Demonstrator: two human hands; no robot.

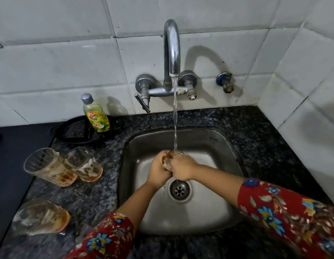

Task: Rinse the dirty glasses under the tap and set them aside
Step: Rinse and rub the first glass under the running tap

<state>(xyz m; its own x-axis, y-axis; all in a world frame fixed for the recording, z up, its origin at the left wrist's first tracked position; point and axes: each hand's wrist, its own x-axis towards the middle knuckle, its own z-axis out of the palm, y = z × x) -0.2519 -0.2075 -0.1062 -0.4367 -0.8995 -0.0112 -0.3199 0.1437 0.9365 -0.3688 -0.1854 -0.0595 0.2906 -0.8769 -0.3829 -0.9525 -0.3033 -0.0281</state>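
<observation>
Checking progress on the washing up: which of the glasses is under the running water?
The glass held in both hands, left hand and right hand, over the sink. The other three glasses stand on the counter to the left.

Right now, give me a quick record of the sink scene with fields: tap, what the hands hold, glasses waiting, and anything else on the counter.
tap: curved chrome wall tap, running, stream falling into the steel sink
left hand: left hand gripping the clear drinking glass under the stream
right hand: right hand also around that glass
glasses waiting: three dirty clear glasses with brownish residue, on the dark speckled granite counter left of the sink
other: yellow dish soap bottle with grey cap, beside a black round pan
</observation>
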